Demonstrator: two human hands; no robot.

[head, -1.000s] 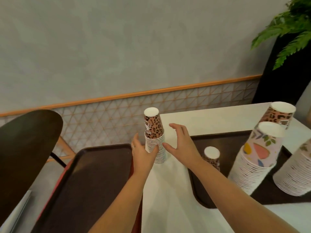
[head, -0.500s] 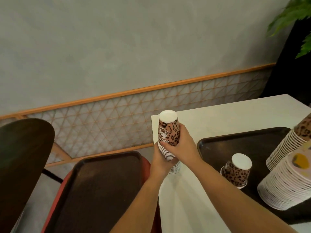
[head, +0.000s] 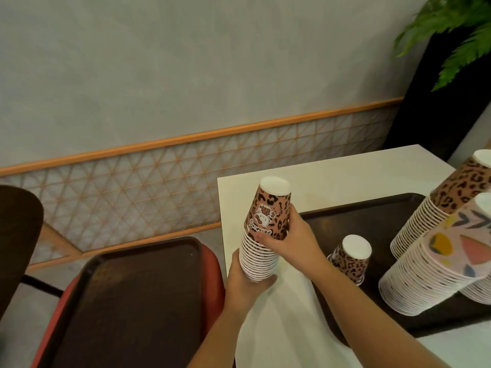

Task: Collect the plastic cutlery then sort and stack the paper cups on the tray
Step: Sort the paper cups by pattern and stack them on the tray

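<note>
A stack of upside-down leopard-print paper cups (head: 265, 224) is held above the white table's (head: 332, 168) left edge. My left hand (head: 245, 284) grips the stack's lower rims from below. My right hand (head: 289, 241) grips its upper part from the right. On the dark tray (head: 377, 208) on the table stand a single inverted leopard cup (head: 350, 257), a tall leopard stack (head: 435, 211) and a pastel-patterned stack (head: 435, 266) at the right edge. No cutlery is in view.
A second dark tray (head: 132, 296) lies on a red chair seat (head: 212, 272) left of the table. A dark chair back (head: 16, 243) stands at the far left. A green plant (head: 457, 27) hangs at the top right by a black panel.
Both hands closed around the leopard stack, which stood on the table's left edge, and lifted it. The view shifted, so the tray stacks slid right, then back left.
</note>
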